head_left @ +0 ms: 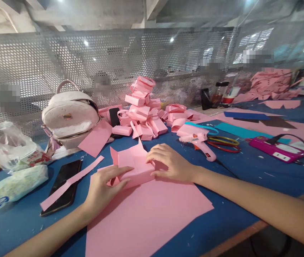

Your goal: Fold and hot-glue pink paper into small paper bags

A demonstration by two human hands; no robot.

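Pink folded paper box (134, 162), its flaps partly raised, sits between the two hands at the far end of a large flat sheet of pink paper (146, 221) on the blue-topped table (229, 189). The bare left hand (109, 185) is partly closed at the box's left end, index finger reaching over its upper edge and thumb against the near side, holding it between them. The bare right hand (170, 164) has its fingers bent over the right end, with the thumb lower down, and grips the paper there; little space shows between fingertips and thumb

To the left, a narrow pink paper strip (85, 173) lies across a black smartphone (62, 175), with a pale green-and-white soft packet (18, 185) and a clear crinkled plastic bag (10, 142) farther left. Behind the box rises a loose heap of pink paper boxes (141, 110), and beside it stands a pale cream backpack (70, 114) with a rectangular pink paper piece (97, 137) near its base. To the right lie a white-and-pink glue gun (201, 142) with a dark cord, and a magenta power strip (277, 149) with a black plug in it. Beyond them, blue paper strips (248, 131) rest near more pink paper, and a grey perforated metal screen (130, 53) stands behind the table
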